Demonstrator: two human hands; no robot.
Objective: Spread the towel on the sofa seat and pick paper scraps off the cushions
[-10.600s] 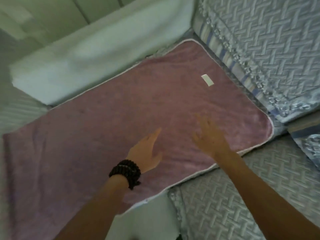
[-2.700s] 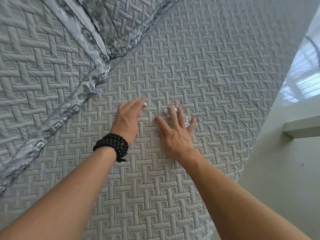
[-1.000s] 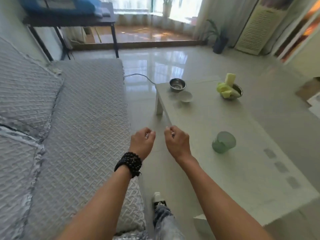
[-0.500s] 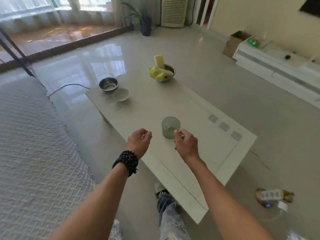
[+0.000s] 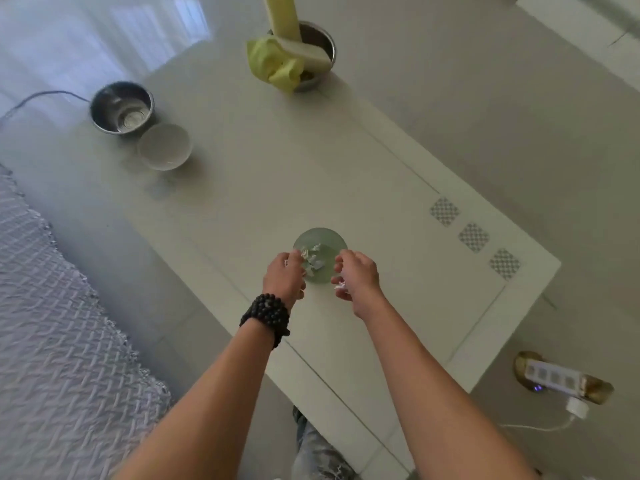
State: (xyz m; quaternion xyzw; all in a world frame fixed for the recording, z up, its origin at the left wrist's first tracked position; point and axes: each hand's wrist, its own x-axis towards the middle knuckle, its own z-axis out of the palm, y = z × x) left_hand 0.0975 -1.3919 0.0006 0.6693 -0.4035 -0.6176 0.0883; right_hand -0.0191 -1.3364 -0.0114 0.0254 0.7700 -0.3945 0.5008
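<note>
1. Over the green cup [image 5: 320,255] on the white coffee table [image 5: 263,188], both hands are hovering side by side, the cup's rim lying between them.
2. At the cup's left edge, the left hand [image 5: 284,279] is reaching with loosely parted fingers; paper scraps [image 5: 311,259] are lying inside the cup just beside its fingertips, and I cannot tell whether the fingers are touching them.
3. At the cup's right edge, the right hand [image 5: 356,276] is curling half-closed around a small white scrap [image 5: 341,286] that is showing between thumb and fingers.
4. Below the left hand, a black bead bracelet [image 5: 266,315] is wrapping the wrist.
5. Far up the table from the cup, a steel bowl [image 5: 122,108] is sitting with a clear glass bowl [image 5: 164,146] touching it.
6. Beyond the cup at the table's far edge, another steel bowl [image 5: 320,43] is holding a yellow cloth [image 5: 273,65] and sponges [image 5: 282,12].
7. Left of the cup, past a strip of floor, the quilted grey sofa seat [image 5: 59,341] is filling the corner; the towel is lying out of view.
8. Right of the cup, on the floor beyond the table, a white power strip [image 5: 554,377] is lying.
</note>
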